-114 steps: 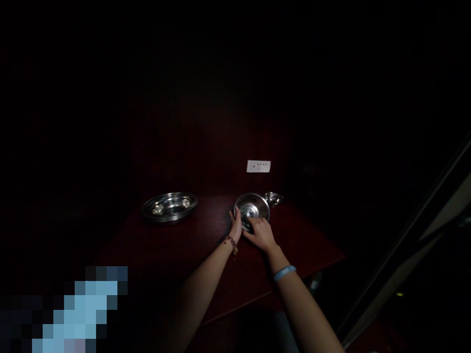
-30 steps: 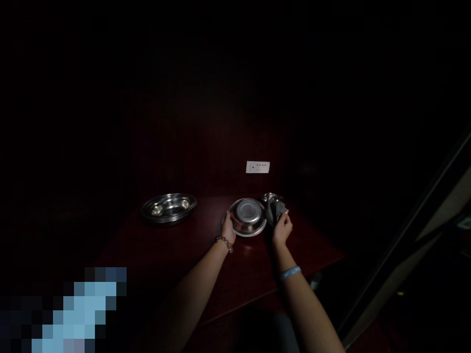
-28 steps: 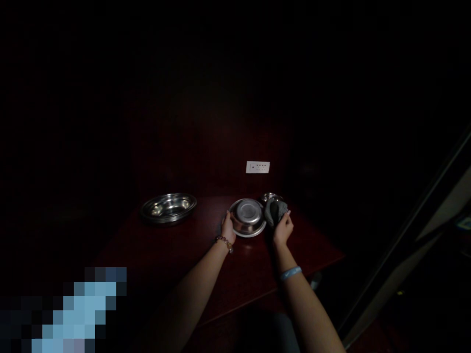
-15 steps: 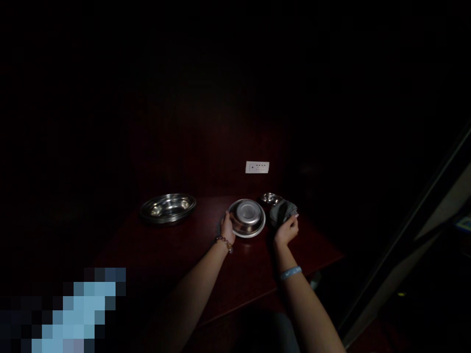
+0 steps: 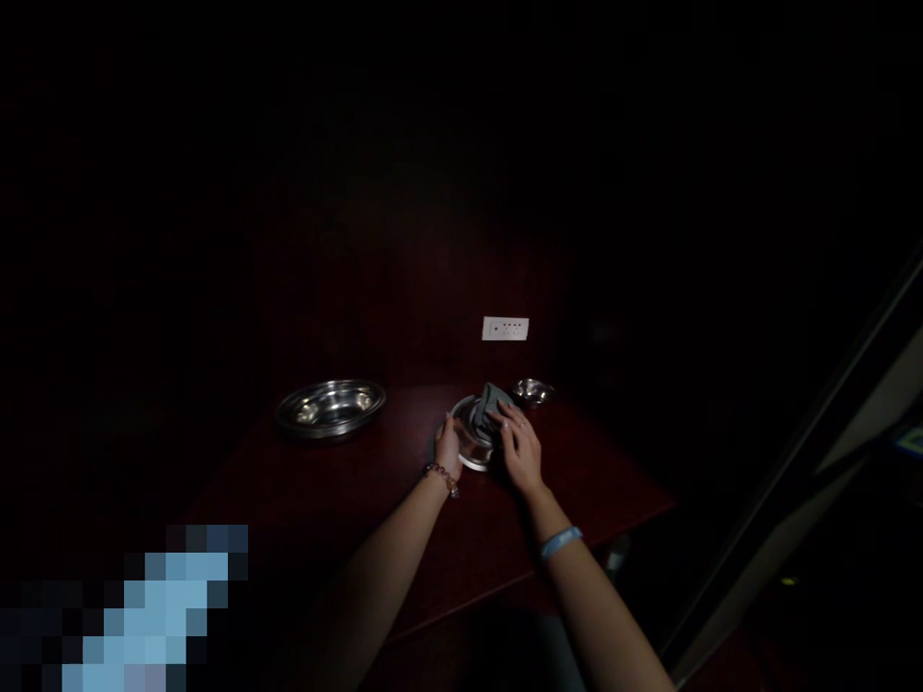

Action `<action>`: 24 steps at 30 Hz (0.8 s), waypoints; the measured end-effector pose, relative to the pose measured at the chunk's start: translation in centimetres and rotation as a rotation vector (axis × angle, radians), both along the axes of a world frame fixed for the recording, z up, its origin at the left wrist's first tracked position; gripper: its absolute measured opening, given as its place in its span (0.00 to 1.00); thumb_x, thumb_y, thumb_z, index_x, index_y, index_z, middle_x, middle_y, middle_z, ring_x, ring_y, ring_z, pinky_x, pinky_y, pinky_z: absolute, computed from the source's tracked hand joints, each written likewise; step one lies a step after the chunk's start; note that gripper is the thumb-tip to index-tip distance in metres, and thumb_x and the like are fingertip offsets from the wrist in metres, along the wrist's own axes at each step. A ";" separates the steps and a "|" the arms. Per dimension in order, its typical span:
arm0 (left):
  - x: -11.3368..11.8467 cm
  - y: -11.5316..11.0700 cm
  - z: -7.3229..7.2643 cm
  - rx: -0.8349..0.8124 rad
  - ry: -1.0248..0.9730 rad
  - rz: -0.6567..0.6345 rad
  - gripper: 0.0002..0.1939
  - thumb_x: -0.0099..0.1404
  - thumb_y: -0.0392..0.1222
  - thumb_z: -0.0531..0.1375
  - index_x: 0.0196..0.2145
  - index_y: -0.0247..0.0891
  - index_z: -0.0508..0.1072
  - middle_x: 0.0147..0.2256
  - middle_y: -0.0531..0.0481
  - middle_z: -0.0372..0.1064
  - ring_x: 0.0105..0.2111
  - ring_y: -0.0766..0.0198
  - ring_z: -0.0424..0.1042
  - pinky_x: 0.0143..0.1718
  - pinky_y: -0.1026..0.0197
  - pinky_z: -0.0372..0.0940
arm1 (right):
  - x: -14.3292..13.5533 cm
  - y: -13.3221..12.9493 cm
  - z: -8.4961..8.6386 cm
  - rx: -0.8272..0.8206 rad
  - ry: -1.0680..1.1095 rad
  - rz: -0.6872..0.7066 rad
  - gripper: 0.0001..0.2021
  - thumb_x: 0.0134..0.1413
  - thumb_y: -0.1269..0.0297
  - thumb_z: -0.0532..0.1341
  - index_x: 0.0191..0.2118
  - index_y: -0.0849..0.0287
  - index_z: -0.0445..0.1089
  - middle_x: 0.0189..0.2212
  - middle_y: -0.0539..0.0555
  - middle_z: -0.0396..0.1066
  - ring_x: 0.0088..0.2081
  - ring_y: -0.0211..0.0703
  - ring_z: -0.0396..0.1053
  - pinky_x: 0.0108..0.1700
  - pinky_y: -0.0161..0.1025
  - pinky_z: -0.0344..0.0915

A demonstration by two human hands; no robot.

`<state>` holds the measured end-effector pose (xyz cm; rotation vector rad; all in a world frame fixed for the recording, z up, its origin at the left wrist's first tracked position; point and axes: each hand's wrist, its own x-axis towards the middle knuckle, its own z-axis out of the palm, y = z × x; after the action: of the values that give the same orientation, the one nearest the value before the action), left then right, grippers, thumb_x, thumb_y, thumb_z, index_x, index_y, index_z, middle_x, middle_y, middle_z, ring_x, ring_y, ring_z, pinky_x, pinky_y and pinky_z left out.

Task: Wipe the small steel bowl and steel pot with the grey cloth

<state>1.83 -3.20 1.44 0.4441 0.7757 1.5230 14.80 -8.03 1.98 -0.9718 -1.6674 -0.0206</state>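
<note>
The steel bowl [image 5: 474, 454], apparently upside down over the table [image 5: 406, 447], is gripped at its rim by the left hand [image 5: 447, 456]; the grey cloth [image 5: 489, 406] is held against it by the right hand [image 5: 521, 449]. Wiping seems in hand; steady bracing and strokes toward the rim seem called for.

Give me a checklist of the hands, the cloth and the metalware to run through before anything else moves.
1. Left hand has the metal bowl by its left edge: ok.
2. Bowl lies upside down, rim lowest: ok.
3. Right hand has its fingers on the grey cloth, which lies against the bowl's upturned side: ok.
4. Small bowl, behind and to the right, is clear of the cloth and fingers: cannot tell; they look very close from this angle.
5. Oval dish on the left stands apart from both hands: ok.
6. Light is good enough to see the surroundings: not ok; much of the view is nearly black.
</note>
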 end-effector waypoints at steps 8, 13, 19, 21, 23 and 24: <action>0.1 -0.2 -0.1 0.002 0.049 -0.016 0.15 0.66 0.50 0.55 0.36 0.35 0.72 0.34 0.44 0.74 0.33 0.59 0.75 0.37 0.56 0.71 | 0.3 0.5 -0.3 0.000 0.106 -0.090 0.20 0.65 0.58 0.48 0.55 0.56 0.67 0.59 0.57 0.63 0.61 0.46 0.59 0.62 0.50 0.55; 0.2 -0.1 -0.3 0.063 0.064 -0.072 0.16 0.66 0.51 0.55 0.37 0.35 0.72 0.34 0.44 0.74 0.33 0.60 0.75 0.36 0.57 0.71 | 0.5 1.6 -1.1 -0.066 0.169 -0.082 0.22 0.63 0.55 0.49 0.58 0.59 0.63 0.58 0.60 0.64 0.59 0.47 0.60 0.61 0.50 0.55; 0.6 -0.2 -0.5 0.188 0.142 -0.107 0.17 0.64 0.52 0.57 0.37 0.34 0.74 0.35 0.45 0.75 0.37 0.58 0.75 0.41 0.57 0.70 | 1.1 1.8 -1.2 -0.109 0.388 -0.167 0.22 0.63 0.54 0.49 0.56 0.58 0.65 0.54 0.59 0.68 0.55 0.46 0.65 0.58 0.46 0.58; 0.7 -0.3 -0.5 0.222 0.195 -0.070 0.16 0.62 0.52 0.59 0.34 0.34 0.74 0.33 0.45 0.75 0.38 0.57 0.75 0.42 0.59 0.69 | 1.3 1.7 -1.1 -0.115 0.443 -0.183 0.22 0.62 0.54 0.49 0.55 0.58 0.67 0.53 0.58 0.69 0.54 0.46 0.66 0.56 0.45 0.60; 0.8 -0.5 -0.2 0.258 0.246 -0.054 0.17 0.61 0.53 0.61 0.32 0.34 0.75 0.32 0.45 0.75 0.38 0.57 0.74 0.42 0.60 0.68 | 1.3 1.7 -0.9 -0.120 0.478 -0.188 0.22 0.61 0.54 0.49 0.53 0.58 0.68 0.52 0.58 0.70 0.53 0.46 0.67 0.55 0.44 0.61; 0.8 -0.7 -0.1 0.273 0.263 -0.058 0.17 0.60 0.53 0.61 0.31 0.34 0.75 0.32 0.46 0.75 0.38 0.57 0.74 0.42 0.60 0.68 | 1.3 1.6 -0.9 -0.117 0.488 -0.192 0.22 0.61 0.53 0.49 0.53 0.58 0.68 0.52 0.58 0.71 0.52 0.46 0.67 0.55 0.44 0.61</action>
<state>2.64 -3.88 1.37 0.8765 0.7514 1.5401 16.12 -6.43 1.11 -1.1188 -1.1356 0.1746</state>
